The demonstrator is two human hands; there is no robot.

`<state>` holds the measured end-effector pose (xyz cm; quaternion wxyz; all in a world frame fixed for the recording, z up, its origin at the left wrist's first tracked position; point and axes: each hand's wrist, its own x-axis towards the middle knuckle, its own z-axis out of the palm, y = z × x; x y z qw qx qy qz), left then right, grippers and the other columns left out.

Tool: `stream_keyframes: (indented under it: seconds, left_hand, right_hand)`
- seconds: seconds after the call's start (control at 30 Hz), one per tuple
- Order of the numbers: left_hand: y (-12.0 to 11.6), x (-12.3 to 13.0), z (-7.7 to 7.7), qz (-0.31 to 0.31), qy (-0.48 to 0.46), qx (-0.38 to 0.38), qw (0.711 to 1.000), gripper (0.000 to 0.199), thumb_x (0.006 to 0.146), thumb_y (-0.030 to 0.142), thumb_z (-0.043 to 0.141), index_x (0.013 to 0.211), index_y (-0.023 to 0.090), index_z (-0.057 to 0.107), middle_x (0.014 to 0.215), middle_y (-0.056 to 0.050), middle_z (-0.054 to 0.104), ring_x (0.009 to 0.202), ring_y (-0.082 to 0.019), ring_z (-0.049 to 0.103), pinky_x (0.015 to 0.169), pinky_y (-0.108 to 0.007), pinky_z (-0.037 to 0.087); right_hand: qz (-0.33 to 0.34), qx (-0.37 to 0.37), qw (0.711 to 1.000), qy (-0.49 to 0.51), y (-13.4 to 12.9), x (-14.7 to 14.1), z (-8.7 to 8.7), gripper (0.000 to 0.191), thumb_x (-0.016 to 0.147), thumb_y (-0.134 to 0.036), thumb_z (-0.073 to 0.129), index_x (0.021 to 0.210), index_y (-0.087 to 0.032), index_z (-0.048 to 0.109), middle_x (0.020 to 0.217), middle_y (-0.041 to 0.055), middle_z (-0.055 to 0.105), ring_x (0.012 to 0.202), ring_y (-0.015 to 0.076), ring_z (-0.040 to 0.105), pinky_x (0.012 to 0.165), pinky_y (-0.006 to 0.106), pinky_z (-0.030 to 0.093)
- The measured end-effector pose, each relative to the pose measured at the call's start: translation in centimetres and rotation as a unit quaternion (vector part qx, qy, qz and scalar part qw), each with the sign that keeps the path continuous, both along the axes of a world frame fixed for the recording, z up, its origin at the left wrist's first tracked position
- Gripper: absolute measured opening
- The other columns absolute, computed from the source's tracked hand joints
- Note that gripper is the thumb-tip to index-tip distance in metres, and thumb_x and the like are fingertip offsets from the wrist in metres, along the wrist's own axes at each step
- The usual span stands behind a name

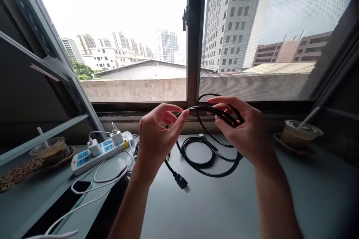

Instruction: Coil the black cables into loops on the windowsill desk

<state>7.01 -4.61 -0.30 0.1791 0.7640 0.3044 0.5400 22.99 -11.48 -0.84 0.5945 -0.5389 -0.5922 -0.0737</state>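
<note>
A black cable (221, 174) is looped in the air between my hands. My left hand (161, 132) pinches the loops near their upper left between thumb and finger. On the right side, my right hand (241, 129) is closed around the bundled strands, thumb in front. The cable's connector end (180, 181) hangs below my left hand, over the grey table. Behind the held loops, a second black cable (183, 145) lies coiled on the table, with its connector (202, 138) at the top of the coil.
A white power strip (105, 149) with plugged-in chargers and white cords (98, 181) lies left. A dark tablet (60, 209) is in front of it. Lidded cups stand at far left (52, 151) and right (303, 132). A window frame (193, 44) rises behind the table (202, 209).
</note>
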Motion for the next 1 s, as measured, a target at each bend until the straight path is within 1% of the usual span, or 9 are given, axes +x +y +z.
stream_keyframes:
  seconds: [0.1,0.2,0.33,0.43,0.53,0.63,0.77,0.9,1.0]
  left_hand:
    - [0.6,-0.2,-0.1,0.042,0.015,0.074,0.996,0.053,0.065,0.045,0.07,0.11,0.02,0.056,0.093,-0.005,0.064,0.086,-0.019,0.061,0.075,-0.03,0.048]
    - [1.8,0.4,-0.9,-0.011,0.053,0.087,0.995,0.068,0.065,0.042,0.071,0.125,0.023,0.045,0.117,-0.009,0.056,0.108,-0.024,0.052,0.09,-0.039,0.042]
    - [3.3,1.6,-1.9,-0.109,0.049,0.032,0.992,0.066,0.073,0.031,0.065,0.133,0.025,0.038,0.121,-0.01,0.055,0.113,-0.026,0.05,0.092,-0.041,0.041]
    - [4.0,1.9,-2.2,-0.159,0.004,0.004,0.987,0.043,0.079,0.024,0.056,0.121,0.023,0.052,0.116,-0.007,0.059,0.107,-0.021,0.054,0.088,-0.033,0.043]
    - [4.4,1.8,-2.1,-0.158,-0.045,0.014,0.986,0.018,0.082,0.025,0.052,0.091,0.019,0.067,0.094,-0.005,0.065,0.084,-0.016,0.06,0.071,-0.026,0.046]
    - [4.6,1.8,-2.1,-0.175,-0.064,0.001,0.983,0.021,0.081,0.03,0.055,0.069,0.017,0.067,0.072,-0.003,0.064,0.068,-0.013,0.059,0.062,-0.024,0.044]
    - [4.4,2.0,-2.1,-0.26,-0.145,-0.118,0.948,0.046,0.08,0.04,0.055,0.041,0.017,0.048,0.042,0.0,0.052,0.044,-0.011,0.054,0.047,-0.024,0.041]
    - [3.3,2.3,-1.8,-0.23,-0.305,-0.217,0.899,0.058,0.072,0.043,0.064,0.035,0.018,0.025,0.028,0.008,0.022,0.023,-0.002,0.019,0.028,-0.021,0.011]
    - [2.4,2.8,-1.8,-0.208,-0.346,-0.275,0.872,0.062,0.075,0.041,0.06,0.037,0.017,0.018,0.029,0.008,0.018,0.025,-0.001,0.014,0.029,-0.02,0.012]
  right_hand:
    - [-0.038,0.045,0.998,-0.014,-0.3,0.1,0.2,0.031,0.071,-0.007,0.057,0.096,-0.024,0.065,0.079,-0.0007,0.065,0.075,0.0121,0.061,0.061,0.02,0.046]
    - [-0.004,0.069,0.997,-0.037,-0.6,-0.1,0.1,0.035,0.071,-0.003,0.055,0.096,-0.025,0.065,0.08,-0.0018,0.066,0.072,0.0114,0.061,0.057,0.019,0.046]
    - [0.027,0.12,0.989,-0.084,-0.8,-0.5,0.0,0.042,0.07,0.0,0.056,0.1,-0.027,0.064,0.087,-0.0032,0.068,0.073,0.0127,0.063,0.06,0.023,0.048]
    - [0.007,0.194,0.979,-0.069,-0.5,-0.6,-0.1,0.044,0.069,-0.001,0.058,0.101,-0.031,0.064,0.084,-0.0045,0.069,0.072,0.0146,0.063,0.064,0.028,0.049]
    - [-0.001,0.266,0.964,-0.024,-0.1,-0.6,-0.1,0.046,0.067,0.002,0.059,0.098,-0.032,0.066,0.087,-0.0054,0.07,0.064,0.0125,0.061,0.06,0.026,0.048]
    - [-0.018,0.296,0.955,-0.013,0.1,-0.4,0.0,0.045,0.065,0.003,0.061,0.094,-0.031,0.067,0.083,-0.0057,0.07,0.061,0.0115,0.06,0.056,0.024,0.047]
    - [-0.023,0.253,0.967,-0.002,0.8,-0.1,-0.1,0.034,0.067,-0.004,0.063,0.091,-0.028,0.066,0.085,-0.0034,0.069,0.072,0.0136,0.062,0.055,0.023,0.046]
    - [-0.002,0.094,0.995,0.039,2.2,0.0,-0.4,0.045,0.069,-0.016,0.065,0.112,-0.026,0.057,0.085,-0.0002,0.067,0.067,0.0125,0.061,0.049,0.021,0.046]
    - [0.061,0.011,0.991,0.12,2.8,-0.5,-0.7,0.022,0.074,-0.029,0.063,0.094,-0.02,0.062,0.061,-0.0029,0.059,0.047,0.0092,0.053,0.041,0.021,0.043]
